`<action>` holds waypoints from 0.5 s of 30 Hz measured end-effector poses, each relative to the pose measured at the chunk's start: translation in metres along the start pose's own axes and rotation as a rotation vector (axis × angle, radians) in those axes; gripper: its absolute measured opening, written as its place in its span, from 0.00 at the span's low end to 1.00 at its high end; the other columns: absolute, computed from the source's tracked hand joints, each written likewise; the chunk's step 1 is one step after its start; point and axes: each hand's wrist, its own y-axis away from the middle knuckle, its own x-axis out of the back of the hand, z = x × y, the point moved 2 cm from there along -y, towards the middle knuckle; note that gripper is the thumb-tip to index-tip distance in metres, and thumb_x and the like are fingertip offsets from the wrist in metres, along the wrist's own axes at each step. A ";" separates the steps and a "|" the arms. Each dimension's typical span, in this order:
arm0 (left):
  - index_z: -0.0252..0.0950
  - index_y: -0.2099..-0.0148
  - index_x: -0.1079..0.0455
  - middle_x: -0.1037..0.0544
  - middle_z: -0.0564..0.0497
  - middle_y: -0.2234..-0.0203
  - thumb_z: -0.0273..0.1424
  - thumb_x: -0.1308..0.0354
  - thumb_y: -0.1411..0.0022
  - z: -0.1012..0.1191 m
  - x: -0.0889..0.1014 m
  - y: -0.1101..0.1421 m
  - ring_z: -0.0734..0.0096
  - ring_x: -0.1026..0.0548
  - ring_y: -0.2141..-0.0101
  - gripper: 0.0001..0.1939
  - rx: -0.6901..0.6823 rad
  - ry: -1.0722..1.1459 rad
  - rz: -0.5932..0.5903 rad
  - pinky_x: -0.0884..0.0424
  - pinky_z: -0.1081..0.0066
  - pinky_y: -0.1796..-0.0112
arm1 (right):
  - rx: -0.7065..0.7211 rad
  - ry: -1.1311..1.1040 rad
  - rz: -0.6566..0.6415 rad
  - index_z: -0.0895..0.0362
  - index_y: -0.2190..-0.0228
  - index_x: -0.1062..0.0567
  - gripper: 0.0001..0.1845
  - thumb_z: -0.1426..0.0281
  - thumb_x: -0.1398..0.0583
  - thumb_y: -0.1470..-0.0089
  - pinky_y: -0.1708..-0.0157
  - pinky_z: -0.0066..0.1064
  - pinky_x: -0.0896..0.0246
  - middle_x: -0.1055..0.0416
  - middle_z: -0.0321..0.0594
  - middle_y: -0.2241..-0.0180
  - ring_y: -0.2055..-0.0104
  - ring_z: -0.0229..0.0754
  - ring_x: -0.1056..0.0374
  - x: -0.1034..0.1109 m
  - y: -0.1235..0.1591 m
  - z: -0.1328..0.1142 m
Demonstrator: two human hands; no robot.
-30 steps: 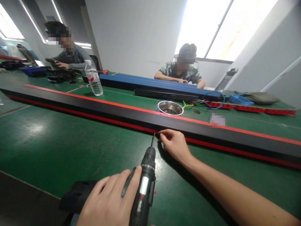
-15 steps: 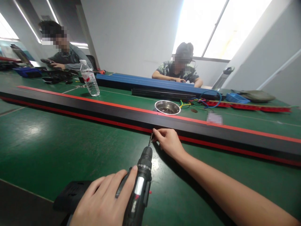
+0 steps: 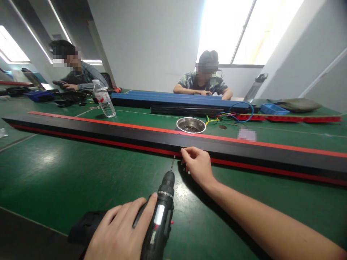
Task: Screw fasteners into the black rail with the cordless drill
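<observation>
My left hand [image 3: 121, 227] is wrapped round a black cordless drill [image 3: 162, 206], its long thin bit [image 3: 172, 164] pointing away from me. The bit's tip ends near the closer red edge of a long black bar with red strips [image 3: 151, 139]; whether they touch, I cannot tell. Just right of the tip, my right hand [image 3: 197, 164] is closed, thumb and forefinger pinched together at the bar's near side. Anything between those fingertips is hidden or too small to make out. The drill's battery end [image 3: 85, 225] sticks out left of my left hand.
Behind the bar stand a steel bowl [image 3: 191, 125] of small dark pieces and a water bottle [image 3: 105, 101]. Farther back lie blue profiles [image 3: 173, 98], coloured wires [image 3: 211, 120], a blue tray [image 3: 274, 109] and red strips [image 3: 290, 119]. Two people sit across the green table [image 3: 108, 195].
My right hand's fingertips have moved a little right, away from the bit's tip. My left hand still holds the drill, nearly in place. The view has shifted slightly.
</observation>
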 end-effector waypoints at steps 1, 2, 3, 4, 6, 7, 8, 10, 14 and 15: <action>0.38 0.35 0.31 0.18 0.49 0.53 0.44 0.39 0.50 0.002 0.002 -0.004 0.60 0.22 0.56 0.40 -0.014 0.020 0.008 0.32 0.60 0.54 | 0.006 -0.004 0.009 0.58 0.69 0.16 0.17 0.57 0.36 0.41 0.79 0.30 0.40 0.21 0.42 0.76 0.80 0.41 0.31 0.000 0.000 0.000; 0.37 0.36 0.31 0.18 0.48 0.53 0.44 0.40 0.51 0.004 0.003 -0.008 0.60 0.22 0.56 0.40 -0.004 0.025 0.011 0.32 0.59 0.54 | 0.010 -0.005 0.013 0.58 0.69 0.17 0.17 0.57 0.36 0.41 0.79 0.31 0.40 0.21 0.42 0.76 0.79 0.41 0.30 0.000 0.000 0.000; 0.37 0.36 0.30 0.18 0.48 0.53 0.44 0.40 0.52 0.005 0.004 -0.011 0.59 0.22 0.57 0.41 0.012 0.024 0.013 0.33 0.59 0.54 | 0.014 -0.005 0.013 0.57 0.69 0.17 0.17 0.57 0.36 0.41 0.78 0.31 0.39 0.21 0.42 0.76 0.78 0.42 0.30 0.000 0.000 0.000; 0.37 0.36 0.30 0.18 0.48 0.53 0.43 0.41 0.53 0.006 0.004 -0.012 0.59 0.22 0.57 0.41 0.016 0.025 0.016 0.33 0.59 0.54 | 0.017 -0.003 0.012 0.57 0.70 0.17 0.17 0.57 0.36 0.41 0.78 0.31 0.39 0.21 0.42 0.76 0.78 0.42 0.29 0.000 0.000 0.000; 0.37 0.36 0.31 0.18 0.48 0.53 0.43 0.40 0.54 0.006 0.005 -0.014 0.59 0.22 0.56 0.42 0.028 0.031 0.014 0.33 0.59 0.53 | 0.027 0.002 0.005 0.57 0.70 0.17 0.16 0.57 0.36 0.40 0.77 0.31 0.39 0.21 0.42 0.76 0.77 0.42 0.29 0.000 0.000 -0.001; 0.37 0.36 0.31 0.19 0.48 0.53 0.43 0.40 0.54 0.006 0.005 -0.015 0.59 0.23 0.56 0.42 0.025 0.041 0.015 0.34 0.59 0.53 | 0.031 0.003 0.000 0.57 0.70 0.18 0.16 0.57 0.37 0.40 0.77 0.31 0.38 0.21 0.42 0.76 0.77 0.42 0.29 -0.001 0.000 -0.002; 0.37 0.35 0.31 0.19 0.48 0.52 0.43 0.40 0.54 0.005 0.004 -0.015 0.59 0.23 0.56 0.42 0.023 0.052 0.012 0.34 0.60 0.53 | 0.034 0.004 -0.003 0.57 0.70 0.17 0.16 0.58 0.37 0.40 0.77 0.31 0.38 0.21 0.42 0.76 0.77 0.42 0.29 -0.001 0.001 -0.002; 0.38 0.35 0.32 0.19 0.48 0.51 0.43 0.40 0.55 0.004 0.004 -0.016 0.60 0.23 0.55 0.43 0.021 0.076 0.004 0.34 0.60 0.53 | 0.035 0.007 -0.008 0.57 0.70 0.17 0.16 0.58 0.37 0.40 0.77 0.31 0.38 0.21 0.42 0.76 0.77 0.42 0.29 -0.001 0.000 -0.003; 0.38 0.35 0.32 0.19 0.49 0.52 0.41 0.40 0.56 0.004 0.005 -0.019 0.60 0.23 0.56 0.43 0.043 0.089 0.000 0.34 0.60 0.53 | 0.033 0.015 -0.019 0.57 0.70 0.17 0.16 0.58 0.37 0.40 0.77 0.31 0.39 0.21 0.42 0.75 0.77 0.41 0.30 -0.001 -0.001 -0.003; 0.38 0.35 0.31 0.19 0.49 0.52 0.42 0.40 0.55 0.004 0.005 -0.020 0.60 0.23 0.56 0.43 0.047 0.084 0.004 0.34 0.60 0.53 | 0.033 0.015 -0.021 0.57 0.70 0.17 0.16 0.58 0.37 0.40 0.77 0.31 0.39 0.22 0.42 0.76 0.78 0.41 0.30 -0.001 -0.001 -0.003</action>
